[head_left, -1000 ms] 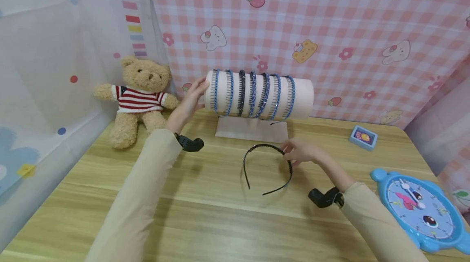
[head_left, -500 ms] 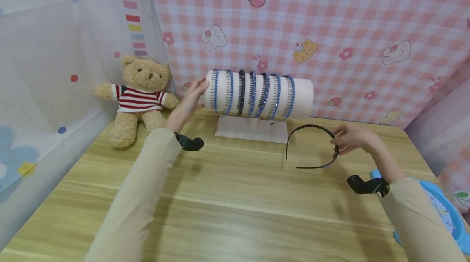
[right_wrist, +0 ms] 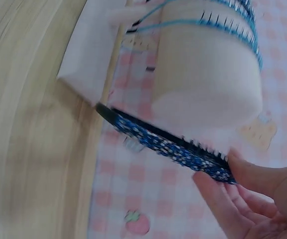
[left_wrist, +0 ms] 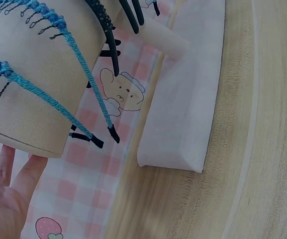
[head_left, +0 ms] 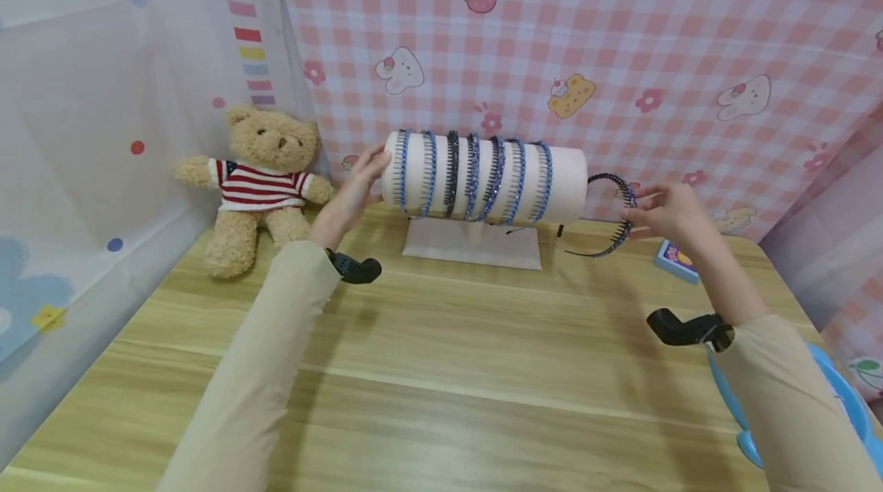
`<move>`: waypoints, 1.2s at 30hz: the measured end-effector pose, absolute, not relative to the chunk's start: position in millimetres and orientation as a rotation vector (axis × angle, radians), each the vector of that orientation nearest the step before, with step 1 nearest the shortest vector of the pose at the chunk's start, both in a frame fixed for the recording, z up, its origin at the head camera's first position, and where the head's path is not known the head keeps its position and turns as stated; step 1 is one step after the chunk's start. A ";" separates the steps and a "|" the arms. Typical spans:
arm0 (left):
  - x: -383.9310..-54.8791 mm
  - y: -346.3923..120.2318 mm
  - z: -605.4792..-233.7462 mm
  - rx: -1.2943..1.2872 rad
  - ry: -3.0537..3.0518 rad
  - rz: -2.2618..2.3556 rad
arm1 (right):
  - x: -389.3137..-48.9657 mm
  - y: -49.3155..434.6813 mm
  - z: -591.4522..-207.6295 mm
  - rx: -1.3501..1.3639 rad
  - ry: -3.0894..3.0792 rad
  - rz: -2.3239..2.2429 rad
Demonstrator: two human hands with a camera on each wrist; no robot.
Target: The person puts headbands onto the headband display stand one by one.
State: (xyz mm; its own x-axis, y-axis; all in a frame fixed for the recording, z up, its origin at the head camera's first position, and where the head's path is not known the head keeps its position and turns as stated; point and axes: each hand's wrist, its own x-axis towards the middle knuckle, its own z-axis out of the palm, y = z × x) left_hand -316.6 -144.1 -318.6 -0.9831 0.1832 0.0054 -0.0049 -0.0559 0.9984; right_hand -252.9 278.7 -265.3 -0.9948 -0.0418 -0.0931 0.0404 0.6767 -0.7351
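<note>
A pale roll-shaped headband stand rises from a flat base at the back of the table. Several blue and black toothed headbands, one of them this blue headband, are fitted around the roll. At the roll's left end rests my left hand, fingers fairly straight against its edge; the left wrist view shows the palm below that end. My right hand pinches a glittery dark-blue headband between thumb and fingers. This headband is held in the air just off the roll's bare right end, its inner teeth facing the roll.
A teddy bear in a striped shirt sits at the back left. Behind the right forearm are a small blue box and a blue toy clock, both partly hidden. A pink checked cloth hangs behind the stand.
My right hand has carried the headband from the table in front of the base rightward, then up to the roll's right end, turning it more edge-on. The left hand has stayed in place.
</note>
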 end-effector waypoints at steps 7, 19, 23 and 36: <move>-316.8 -145.0 -319.5 0.207 2.056 2.194 | -248.2 248.7 -251.6 -0.031 2.970 -1.242; -317.4 -145.0 -323.1 0.254 2.092 2.193 | -257.5 224.1 -255.0 -0.149 3.072 -1.274; -318.9 -145.3 -322.9 0.209 2.080 2.198 | -259.7 226.9 -257.0 -0.193 3.089 -1.233; -317.3 -144.3 -321.3 0.205 2.077 2.198 | -271.8 245.9 -258.3 -0.441 3.011 -0.898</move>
